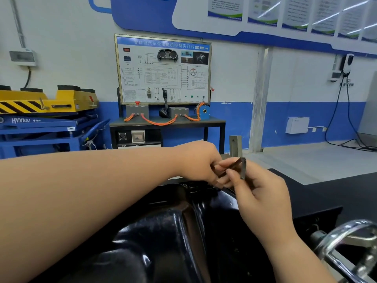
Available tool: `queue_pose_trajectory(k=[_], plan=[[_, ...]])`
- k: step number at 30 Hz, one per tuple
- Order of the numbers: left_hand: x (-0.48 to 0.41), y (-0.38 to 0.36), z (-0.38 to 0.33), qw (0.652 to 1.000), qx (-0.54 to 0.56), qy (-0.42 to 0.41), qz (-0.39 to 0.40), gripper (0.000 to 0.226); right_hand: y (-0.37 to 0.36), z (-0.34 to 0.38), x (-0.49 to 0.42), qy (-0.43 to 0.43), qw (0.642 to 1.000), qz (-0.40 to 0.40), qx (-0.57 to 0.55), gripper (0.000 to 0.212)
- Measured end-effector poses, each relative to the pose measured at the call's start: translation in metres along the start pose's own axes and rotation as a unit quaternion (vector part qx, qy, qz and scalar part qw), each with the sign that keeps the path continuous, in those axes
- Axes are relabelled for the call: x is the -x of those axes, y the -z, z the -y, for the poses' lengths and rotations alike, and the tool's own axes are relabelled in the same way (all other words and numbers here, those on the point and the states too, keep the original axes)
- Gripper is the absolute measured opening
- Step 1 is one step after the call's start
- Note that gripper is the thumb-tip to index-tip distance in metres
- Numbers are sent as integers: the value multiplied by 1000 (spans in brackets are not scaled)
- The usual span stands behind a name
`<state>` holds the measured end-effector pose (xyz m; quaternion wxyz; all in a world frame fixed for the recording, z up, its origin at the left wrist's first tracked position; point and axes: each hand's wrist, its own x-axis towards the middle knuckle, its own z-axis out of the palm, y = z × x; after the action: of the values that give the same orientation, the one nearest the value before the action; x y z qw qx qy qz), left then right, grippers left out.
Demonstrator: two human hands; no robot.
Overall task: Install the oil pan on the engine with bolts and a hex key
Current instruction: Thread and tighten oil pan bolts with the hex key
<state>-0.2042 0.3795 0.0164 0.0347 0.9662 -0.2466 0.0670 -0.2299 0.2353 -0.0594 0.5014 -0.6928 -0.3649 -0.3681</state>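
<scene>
Fingers (pixel 233 175) of left hand (pixel 199 162) and right hand (pixel 263 198) pinch the hex key (pixel 243 169) over the oil pan (pixel 173 223).

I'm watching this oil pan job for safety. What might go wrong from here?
1. The left hand and right hand pinch the hex key with their fingers above the oil pan; it may slip and drop out of reach.
2. The hands hide part of the pan's far edge, so aiming the key there would be partly blind.

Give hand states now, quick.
Left hand: fingers curled beside the hex key; whether it grips anything cannot be told.
Right hand: closed, pinching the hex key.
</scene>
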Motion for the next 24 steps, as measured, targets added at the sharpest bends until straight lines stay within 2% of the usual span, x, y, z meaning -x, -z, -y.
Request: queue_pose_trajectory(k=[3, 8, 12, 15, 19, 24], plan=[[1, -1, 1, 1000, 4, -4, -3, 25, -1, -2, -3, -36, 998, -33, -30, 25], [1, 0, -1, 1000, -11, -17, -11, 37, -6, -5, -5, -69, 996, -58, -2, 16], [2, 0, -1, 1000, -3, -8, -11, 43, -5, -1, -4, -70, 996, -19, -53, 8], [1, 0, 0, 1000, -20, 0, -10, 41, -4, 1, -1, -52, 996, 6, -69, 25], [0, -1, -1, 999, -33, -2, -13, 41, -4, -2, -2, -52, 998, -14, -40, 18], [3, 0, -1, 999, -28, -11, -14, 35, -5, 1, -4, -70, 994, -42, -69, 27]])
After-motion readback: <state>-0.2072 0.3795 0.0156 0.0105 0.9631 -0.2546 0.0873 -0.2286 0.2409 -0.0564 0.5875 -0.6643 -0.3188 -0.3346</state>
